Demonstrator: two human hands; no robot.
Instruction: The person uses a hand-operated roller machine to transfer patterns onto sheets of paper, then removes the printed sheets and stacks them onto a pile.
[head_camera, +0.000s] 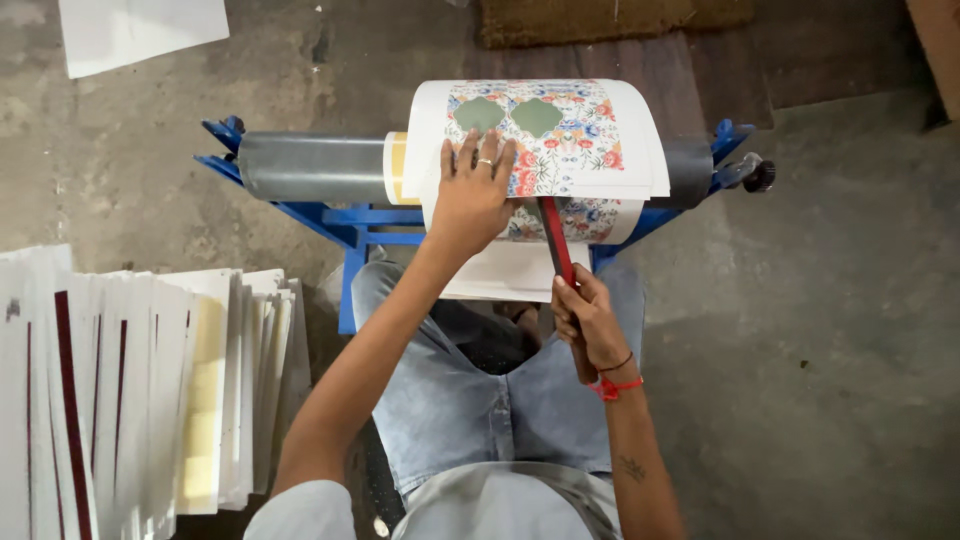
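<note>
Fingers (478, 158) of the left hand (472, 200) lie spread flat, pinning the floral sheet (570, 130) on the roller (310, 168) at upper centre; right hand (590, 320) grips a red-black tool (553, 235), pressing the sheet's lower edge.

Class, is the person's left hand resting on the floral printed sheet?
Yes, the left hand lies flat on the floral printed sheet draped over the roller.

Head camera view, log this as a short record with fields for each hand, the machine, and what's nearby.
left hand: left hand pressed flat on the floral printed sheet, a ring on one finger
right hand: right hand grips a red and black stick tool whose tip lies against the sheet
machine: grey roller on a blue metal frame, the sheet curved over it
nearby: stack of white sheets on the floor at the person's left
posture: seated, knees under the roller
</note>
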